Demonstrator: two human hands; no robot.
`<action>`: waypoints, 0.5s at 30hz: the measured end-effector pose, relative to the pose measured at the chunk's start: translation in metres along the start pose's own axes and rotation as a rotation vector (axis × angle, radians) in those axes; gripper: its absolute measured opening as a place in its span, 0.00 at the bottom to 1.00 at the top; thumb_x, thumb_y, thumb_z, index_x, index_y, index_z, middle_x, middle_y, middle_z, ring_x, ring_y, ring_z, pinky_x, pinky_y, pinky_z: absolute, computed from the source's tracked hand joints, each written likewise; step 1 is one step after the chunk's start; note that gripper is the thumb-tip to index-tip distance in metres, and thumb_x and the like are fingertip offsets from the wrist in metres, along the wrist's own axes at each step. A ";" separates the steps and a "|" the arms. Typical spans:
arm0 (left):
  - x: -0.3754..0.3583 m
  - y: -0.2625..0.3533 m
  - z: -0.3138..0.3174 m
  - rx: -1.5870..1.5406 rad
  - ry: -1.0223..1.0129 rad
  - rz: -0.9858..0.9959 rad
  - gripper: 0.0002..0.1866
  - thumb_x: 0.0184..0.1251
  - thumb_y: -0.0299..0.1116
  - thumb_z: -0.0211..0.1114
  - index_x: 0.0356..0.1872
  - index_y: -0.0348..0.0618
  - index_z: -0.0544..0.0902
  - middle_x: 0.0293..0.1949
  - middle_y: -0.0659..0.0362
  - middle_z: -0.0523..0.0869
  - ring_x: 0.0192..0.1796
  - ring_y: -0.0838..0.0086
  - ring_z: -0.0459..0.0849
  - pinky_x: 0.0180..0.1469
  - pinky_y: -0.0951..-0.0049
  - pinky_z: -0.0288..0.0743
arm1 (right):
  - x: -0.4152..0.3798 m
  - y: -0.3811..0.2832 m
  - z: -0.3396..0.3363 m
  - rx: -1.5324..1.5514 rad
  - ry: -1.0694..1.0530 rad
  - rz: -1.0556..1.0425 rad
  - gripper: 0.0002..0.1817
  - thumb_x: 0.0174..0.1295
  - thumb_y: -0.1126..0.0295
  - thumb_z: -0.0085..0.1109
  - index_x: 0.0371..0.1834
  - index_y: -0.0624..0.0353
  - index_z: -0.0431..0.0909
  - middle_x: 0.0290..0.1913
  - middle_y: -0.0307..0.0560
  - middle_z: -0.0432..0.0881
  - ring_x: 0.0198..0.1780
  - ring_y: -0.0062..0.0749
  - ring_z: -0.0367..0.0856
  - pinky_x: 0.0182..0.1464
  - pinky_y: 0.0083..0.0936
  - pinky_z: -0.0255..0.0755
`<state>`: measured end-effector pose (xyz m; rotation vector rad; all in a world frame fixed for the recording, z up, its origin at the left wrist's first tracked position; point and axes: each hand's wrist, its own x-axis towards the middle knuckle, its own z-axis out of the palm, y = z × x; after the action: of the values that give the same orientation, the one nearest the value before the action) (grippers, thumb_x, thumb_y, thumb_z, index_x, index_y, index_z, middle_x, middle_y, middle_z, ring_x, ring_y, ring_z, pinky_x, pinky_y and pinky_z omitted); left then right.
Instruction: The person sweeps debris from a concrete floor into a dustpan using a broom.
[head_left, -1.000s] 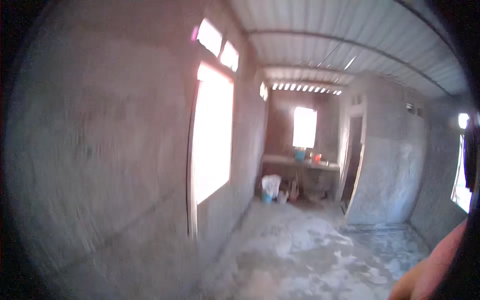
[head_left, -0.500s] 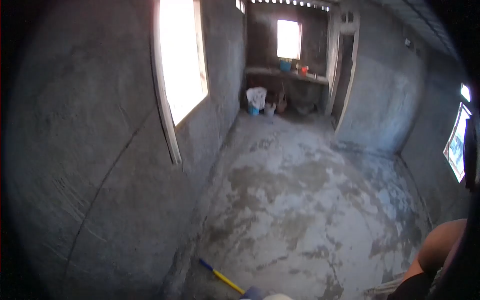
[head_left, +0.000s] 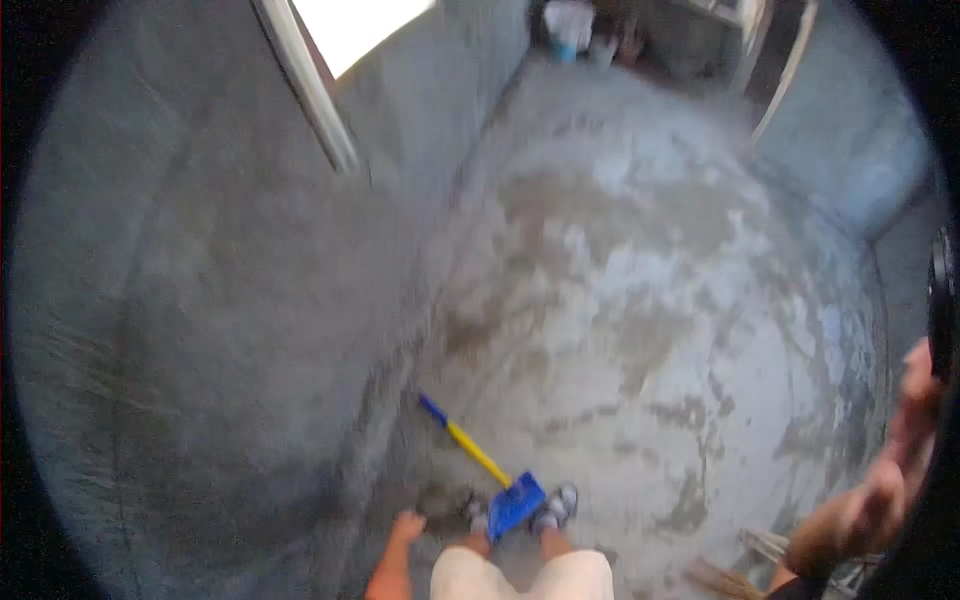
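Observation:
A dustpan-like tool with a blue blade (head_left: 517,505) and a yellow and blue handle lies on the floor between my feet. Left of it, my left hand (head_left: 408,525) hangs low, away from the handle; blur hides its fingers and nothing shows in it. At the right edge, my right hand (head_left: 890,480) is raised and blurred, with thumb and fingers apart and nothing visible between them. Neither hand touches the tool.
A patchy grey floor (head_left: 640,330) stretches ahead. Rough walls stand on both sides, with a window (head_left: 360,30) at upper left. A white bundle (head_left: 568,22) and containers sit at the far end. Pale strips (head_left: 770,545) lie at lower right.
The view has tilted down, bringing my feet, legs, left hand and the whole tool into sight. My right hand has come into view at the right edge.

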<state>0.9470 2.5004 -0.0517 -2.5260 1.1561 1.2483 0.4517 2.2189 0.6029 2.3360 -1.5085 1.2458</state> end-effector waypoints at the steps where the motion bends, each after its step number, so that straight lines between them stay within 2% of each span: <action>1: 0.005 0.036 -0.006 -0.162 -0.087 -0.048 0.22 0.51 0.41 0.63 0.40 0.31 0.78 0.39 0.42 0.82 0.41 0.53 0.81 0.42 0.60 0.73 | -0.078 0.052 0.066 0.041 -0.116 0.067 0.31 0.58 0.59 0.46 0.59 0.72 0.61 0.44 0.49 0.69 0.41 0.30 0.67 0.50 0.25 0.61; 2: 0.023 0.057 -0.002 -0.215 -0.132 -0.064 0.18 0.50 0.41 0.65 0.34 0.34 0.79 0.32 0.47 0.83 0.35 0.59 0.81 0.36 0.63 0.73 | -0.131 0.083 0.133 0.029 -0.095 0.194 0.32 0.57 0.62 0.49 0.62 0.71 0.58 0.44 0.45 0.68 0.38 0.27 0.65 0.46 0.21 0.61; 3: 0.070 0.034 0.041 -0.172 -0.080 -0.028 0.17 0.50 0.41 0.66 0.32 0.36 0.80 0.29 0.49 0.83 0.33 0.61 0.81 0.37 0.64 0.72 | -0.188 0.106 0.186 -0.072 -0.258 0.312 0.30 0.57 0.70 0.52 0.63 0.69 0.59 0.42 0.44 0.69 0.37 0.26 0.66 0.44 0.20 0.62; 4: 0.103 0.035 0.067 -0.379 -0.119 -0.088 0.19 0.50 0.44 0.66 0.34 0.37 0.80 0.32 0.48 0.83 0.36 0.58 0.82 0.39 0.62 0.73 | -0.260 0.128 0.236 -0.040 -0.415 0.450 0.28 0.56 0.78 0.50 0.63 0.66 0.61 0.39 0.43 0.70 0.35 0.25 0.66 0.41 0.20 0.64; 5: 0.142 0.025 0.104 -0.279 0.015 -0.058 0.23 0.50 0.48 0.66 0.36 0.36 0.79 0.34 0.46 0.83 0.38 0.55 0.82 0.42 0.60 0.73 | -0.346 0.149 0.271 -0.017 -0.515 0.621 0.27 0.55 0.80 0.50 0.62 0.65 0.63 0.35 0.44 0.70 0.33 0.27 0.67 0.39 0.21 0.66; 6: 0.165 0.037 0.118 -0.183 0.055 -0.088 0.24 0.50 0.50 0.66 0.37 0.38 0.80 0.38 0.45 0.82 0.43 0.54 0.80 0.47 0.59 0.72 | -0.441 0.170 0.282 -0.137 -0.643 0.636 0.26 0.55 0.79 0.51 0.61 0.64 0.65 0.31 0.46 0.72 0.31 0.30 0.70 0.38 0.24 0.67; 7: 0.191 0.048 0.129 -0.178 -0.039 -0.117 0.23 0.50 0.49 0.65 0.39 0.38 0.80 0.42 0.44 0.81 0.48 0.52 0.78 0.50 0.58 0.71 | -0.538 0.184 0.279 -0.180 -0.797 0.732 0.26 0.54 0.78 0.51 0.60 0.64 0.66 0.31 0.48 0.73 0.32 0.34 0.72 0.37 0.25 0.68; 8: 0.239 0.013 0.189 -0.278 0.032 -0.170 0.23 0.52 0.47 0.64 0.42 0.37 0.78 0.45 0.42 0.79 0.50 0.49 0.76 0.52 0.56 0.69 | -0.626 0.188 0.265 -0.235 -0.959 0.823 0.25 0.54 0.78 0.51 0.59 0.63 0.67 0.31 0.50 0.75 0.32 0.37 0.74 0.37 0.27 0.69; 9: 0.268 -0.002 0.222 -0.119 0.072 -0.013 0.23 0.54 0.46 0.62 0.42 0.36 0.77 0.42 0.43 0.80 0.47 0.49 0.77 0.49 0.54 0.69 | -0.704 0.184 0.238 -0.274 -1.164 0.874 0.24 0.54 0.78 0.51 0.58 0.64 0.68 0.32 0.52 0.76 0.33 0.40 0.75 0.38 0.29 0.70; 10: 0.277 0.014 0.233 -0.135 0.069 -0.116 0.22 0.55 0.46 0.62 0.40 0.36 0.77 0.41 0.43 0.80 0.45 0.49 0.78 0.47 0.54 0.70 | -0.763 0.177 0.200 -0.326 -1.374 0.916 0.23 0.53 0.77 0.51 0.56 0.64 0.68 0.33 0.54 0.77 0.34 0.42 0.77 0.38 0.30 0.70; 11: 0.278 0.042 0.224 -0.228 -0.131 -0.260 0.21 0.56 0.47 0.62 0.37 0.35 0.78 0.38 0.42 0.80 0.43 0.50 0.79 0.45 0.55 0.71 | -0.789 0.153 0.168 -0.270 -1.417 1.360 0.21 0.53 0.73 0.54 0.52 0.65 0.70 0.37 0.57 0.78 0.39 0.48 0.77 0.42 0.36 0.71; 12: 0.270 0.034 0.240 -0.110 -0.127 -0.234 0.22 0.55 0.47 0.63 0.36 0.35 0.78 0.36 0.42 0.81 0.43 0.51 0.79 0.44 0.56 0.71 | -0.896 0.150 0.059 -0.476 -1.547 0.739 0.22 0.53 0.66 0.56 0.50 0.64 0.70 0.40 0.60 0.77 0.42 0.53 0.76 0.45 0.41 0.70; 13: 0.301 0.043 0.249 -0.018 -0.056 -0.147 0.22 0.54 0.48 0.64 0.34 0.34 0.79 0.35 0.42 0.81 0.43 0.52 0.80 0.44 0.57 0.72 | -0.914 0.128 0.013 -0.494 -1.808 1.223 0.26 0.53 0.61 0.58 0.54 0.63 0.68 0.43 0.62 0.76 0.45 0.57 0.74 0.47 0.44 0.69; 14: 0.334 0.046 0.265 -0.041 -0.025 -0.126 0.22 0.54 0.48 0.64 0.34 0.34 0.79 0.35 0.42 0.81 0.43 0.52 0.80 0.44 0.57 0.72 | -0.919 0.124 -0.025 -0.315 -1.942 1.125 0.25 0.53 0.62 0.58 0.54 0.61 0.69 0.42 0.59 0.78 0.44 0.52 0.77 0.46 0.44 0.70; 15: 0.350 0.031 0.292 -0.131 0.037 -0.196 0.23 0.52 0.48 0.65 0.34 0.34 0.79 0.35 0.44 0.82 0.43 0.53 0.80 0.45 0.57 0.72 | -0.932 0.124 -0.040 -0.322 -1.939 1.119 0.25 0.53 0.62 0.58 0.54 0.61 0.69 0.42 0.59 0.78 0.44 0.52 0.77 0.46 0.44 0.70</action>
<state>0.8710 2.3856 -0.4876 -2.6892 0.8324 1.2707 0.1648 2.8448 -0.0381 1.8901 -2.9250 -2.1064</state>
